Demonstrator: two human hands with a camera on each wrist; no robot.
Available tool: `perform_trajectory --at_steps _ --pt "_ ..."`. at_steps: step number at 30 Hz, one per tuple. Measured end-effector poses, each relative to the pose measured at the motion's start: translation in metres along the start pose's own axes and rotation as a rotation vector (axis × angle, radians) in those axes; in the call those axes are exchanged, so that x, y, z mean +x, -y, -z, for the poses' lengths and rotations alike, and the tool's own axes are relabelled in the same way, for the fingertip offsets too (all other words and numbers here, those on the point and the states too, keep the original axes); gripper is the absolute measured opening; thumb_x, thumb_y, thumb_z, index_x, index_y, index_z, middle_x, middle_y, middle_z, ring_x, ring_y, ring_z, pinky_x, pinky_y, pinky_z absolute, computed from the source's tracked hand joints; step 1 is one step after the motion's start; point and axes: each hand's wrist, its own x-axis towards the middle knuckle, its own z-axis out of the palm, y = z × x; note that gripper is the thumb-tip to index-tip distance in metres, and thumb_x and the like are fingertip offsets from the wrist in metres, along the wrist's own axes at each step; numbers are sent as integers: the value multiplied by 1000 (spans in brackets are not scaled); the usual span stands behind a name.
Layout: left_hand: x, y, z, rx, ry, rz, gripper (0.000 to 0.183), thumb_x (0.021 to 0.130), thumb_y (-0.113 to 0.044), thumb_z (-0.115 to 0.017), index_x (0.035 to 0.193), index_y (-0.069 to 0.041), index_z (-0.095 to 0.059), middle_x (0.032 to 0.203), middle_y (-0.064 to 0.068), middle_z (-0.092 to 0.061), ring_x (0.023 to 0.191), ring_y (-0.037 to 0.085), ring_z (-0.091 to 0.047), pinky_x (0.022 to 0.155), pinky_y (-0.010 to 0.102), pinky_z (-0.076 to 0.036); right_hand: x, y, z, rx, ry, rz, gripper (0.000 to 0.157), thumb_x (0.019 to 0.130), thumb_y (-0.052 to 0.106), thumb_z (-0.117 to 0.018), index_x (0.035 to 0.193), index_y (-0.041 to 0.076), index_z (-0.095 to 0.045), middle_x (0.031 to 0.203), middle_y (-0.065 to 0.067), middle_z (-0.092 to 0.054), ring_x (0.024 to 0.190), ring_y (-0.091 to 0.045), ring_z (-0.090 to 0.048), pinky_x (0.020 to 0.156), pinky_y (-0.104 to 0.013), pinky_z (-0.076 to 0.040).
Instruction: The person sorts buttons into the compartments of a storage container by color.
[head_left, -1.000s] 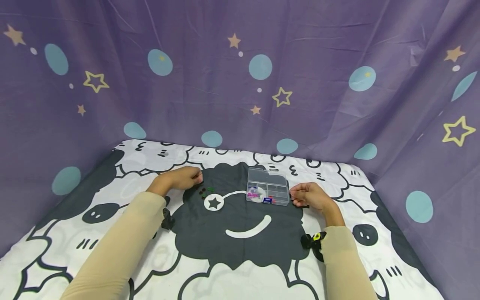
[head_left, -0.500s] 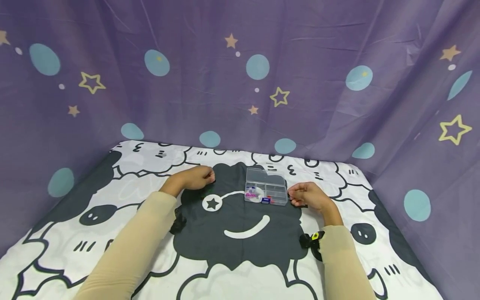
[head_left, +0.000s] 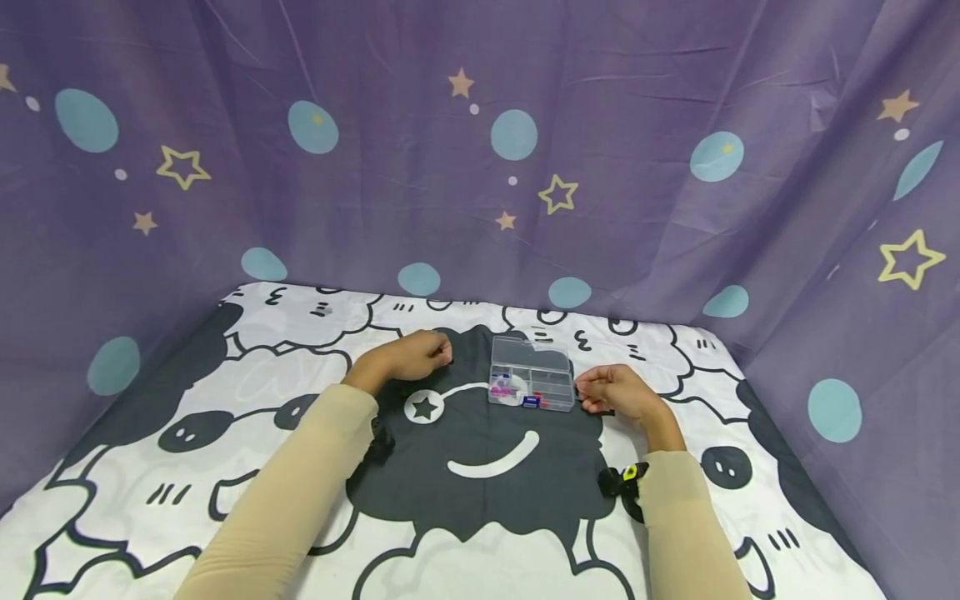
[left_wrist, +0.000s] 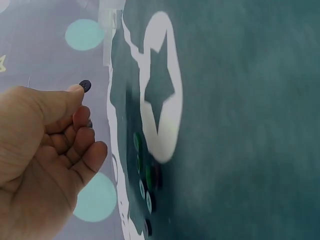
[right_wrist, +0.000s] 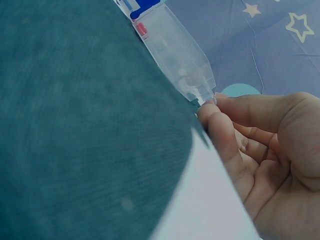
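My left hand point(head_left: 412, 356) pinches a small dark button point(left_wrist: 86, 86) between thumb and forefinger, held above the cloth. A sliver of something dark shows between its lower fingers; what it is cannot be told. Further right stands a clear plastic compartment box point(head_left: 552, 377), its lid raised at the back. Small pink pieces point(head_left: 504, 389) lie in a left compartment, with blue and red bits along the front. My right hand point(head_left: 618, 392) pinches the box's right end between thumb and fingertips. Several green and dark buttons point(left_wrist: 149, 177) lie on the cloth below the left hand.
A cloth point(head_left: 487, 500) printed with sheep and a large dark shape covers the table. Behind it hangs a purple curtain point(head_left: 420, 208) with stars and dots. Each wrist wears a black camera, such as the right camera point(head_left: 622, 483).
My left hand has moved right toward the box, carrying the button, and its forearm now hides the buttons in the head view. The right hand has stayed at the box's end.
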Motion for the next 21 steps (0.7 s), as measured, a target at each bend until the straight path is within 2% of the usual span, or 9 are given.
perform_trajectory --at_steps 9,15,21 --pt "15 -8 -10 9 -21 -64 17 106 -10 -53 91 -7 -60 79 1 -53 71 14 -48 73 32 -43 -1 0 0 8 1 2 21 100 -1 -60 115 -16 -61 82 -5 -66 68 -11 -65 65 -25 -57" --pt "22 -15 -13 4 -39 -80 18 106 -10 -53 90 -8 -61 79 1 -53 70 14 -48 73 33 -43 0 -1 1 7 7 8 22 100 -1 -60 116 -17 -60 82 -5 -67 69 -11 -65 65 -24 -57" --pt "28 -24 -16 -28 -23 -93 17 107 -11 -51 94 -7 -61 80 1 -54 70 14 -48 72 31 -43 0 -1 1 7 8 12 22 100 -1 -60 115 -17 -60 82 -5 -66 69 -11 -65 65 -24 -57"
